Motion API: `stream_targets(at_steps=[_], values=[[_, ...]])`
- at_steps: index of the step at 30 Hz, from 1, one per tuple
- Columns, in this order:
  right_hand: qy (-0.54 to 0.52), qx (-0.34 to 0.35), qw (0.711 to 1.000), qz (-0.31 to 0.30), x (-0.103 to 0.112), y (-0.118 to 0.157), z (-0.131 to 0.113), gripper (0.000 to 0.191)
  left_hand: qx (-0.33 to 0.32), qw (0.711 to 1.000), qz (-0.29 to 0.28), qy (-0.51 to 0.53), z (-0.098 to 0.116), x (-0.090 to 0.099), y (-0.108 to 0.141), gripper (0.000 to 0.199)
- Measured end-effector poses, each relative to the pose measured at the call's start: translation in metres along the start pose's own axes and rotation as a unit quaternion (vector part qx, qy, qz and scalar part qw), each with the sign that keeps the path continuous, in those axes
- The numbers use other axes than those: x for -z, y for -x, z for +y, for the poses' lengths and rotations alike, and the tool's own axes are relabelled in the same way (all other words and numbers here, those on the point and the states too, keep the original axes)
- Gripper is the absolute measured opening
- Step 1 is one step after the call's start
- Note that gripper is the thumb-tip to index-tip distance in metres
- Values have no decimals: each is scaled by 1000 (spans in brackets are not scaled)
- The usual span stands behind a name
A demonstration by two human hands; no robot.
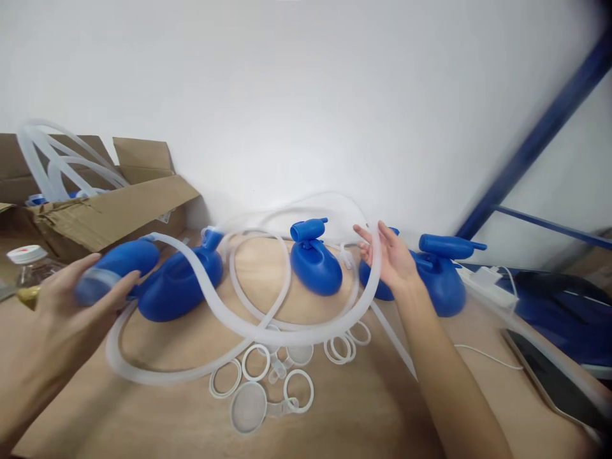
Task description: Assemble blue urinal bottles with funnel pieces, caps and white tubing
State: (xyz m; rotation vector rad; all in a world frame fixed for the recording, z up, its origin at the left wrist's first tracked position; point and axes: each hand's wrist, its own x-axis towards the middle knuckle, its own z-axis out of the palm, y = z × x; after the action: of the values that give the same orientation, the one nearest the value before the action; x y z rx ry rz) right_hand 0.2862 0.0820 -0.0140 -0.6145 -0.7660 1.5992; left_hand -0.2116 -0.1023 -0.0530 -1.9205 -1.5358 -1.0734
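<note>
Blue tube (138, 256): left of frame, wrapped by the left hand (58, 313); best held steady.
Hose (296, 335): loops mid-frame, crossing the right hand (394, 260), fingers spread; guide it loosely, without kinks.
White rings (312, 390): lower centre, near the hose, might snag.
Blue jugs (316, 274): crowd the loops.
Cardboard box (119, 210): left.

Four blue tabletop bottles (316, 271), one cardboard box (119, 210)

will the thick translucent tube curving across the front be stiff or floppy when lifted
The tube is probably floppy but springy: its curves are smooth and wide, with no visible kinks. It is likely light for its size, looking translucent and perhaps hollow.
</note>
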Motion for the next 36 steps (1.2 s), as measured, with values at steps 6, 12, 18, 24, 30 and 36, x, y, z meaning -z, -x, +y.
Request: stream_targets(at_steps=[6, 12, 18, 24, 30, 36], values=[[84, 78, 993, 3, -3, 6, -7, 9, -31, 970, -80, -227, -11, -47, 7, 58], [-17, 50, 998, 20, 8, 4, -20, 18, -133, 938, -34, -318, -2, -72, -12, 37], [-123, -50, 991, 21, 18, 3, -28, 31, -109, 944, -25, -310, 8, -98, -34, 45], [-89, -37, 994, 45, 21, 3, -31, 31, -94, 975, -21, -199, -12, -112, -53, 30], [-24, -1, 998, 59, 24, -6, -24, 20, -77, 976, -53, -198, -40, -116, -57, 27], [-94, 41, 995, 15, 19, -11, 0, 36, -64, 915, -171, -359, -44, -124, -63, 52]])
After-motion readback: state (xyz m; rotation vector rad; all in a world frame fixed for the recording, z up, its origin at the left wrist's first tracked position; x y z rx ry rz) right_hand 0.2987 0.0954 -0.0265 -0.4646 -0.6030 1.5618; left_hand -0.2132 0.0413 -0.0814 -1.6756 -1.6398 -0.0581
